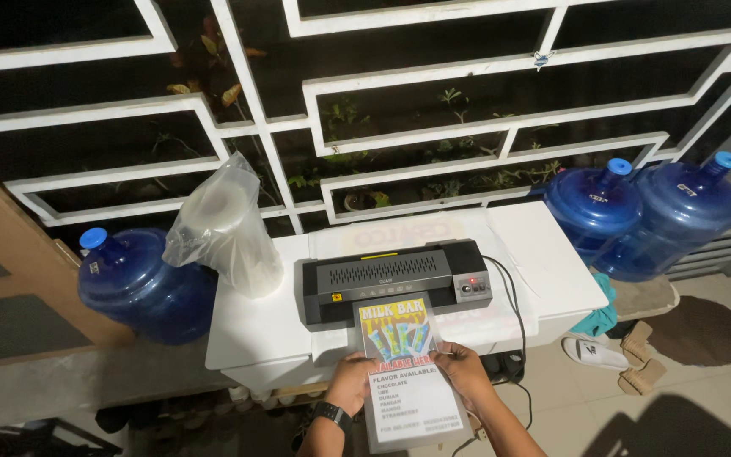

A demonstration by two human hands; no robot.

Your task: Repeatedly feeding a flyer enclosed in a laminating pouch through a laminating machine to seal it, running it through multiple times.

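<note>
my left hand point(350, 381) and my right hand point(460, 370) each pinch a side edge of the printed sheet point(401, 372), fingers closed on it. the sheet lies flat, its top end inside the front slot of the black laminator point(395, 282), its lower end overhanging the table edge toward me. the laminator stands on the white table point(255, 326). a clear plastic bag point(223, 224) stands left of it. blue water jugs point(645, 216) stand to the right.

Machine: black laminator point(395, 283) set on white worktop point(552, 254).
Sheet: printed flyer point(403, 372) held by left hand point(350, 381) and right hand point(464, 370), top edge at slot.
Surroundings: blue water jugs point(141, 283), plastic bag point(226, 224).
</note>
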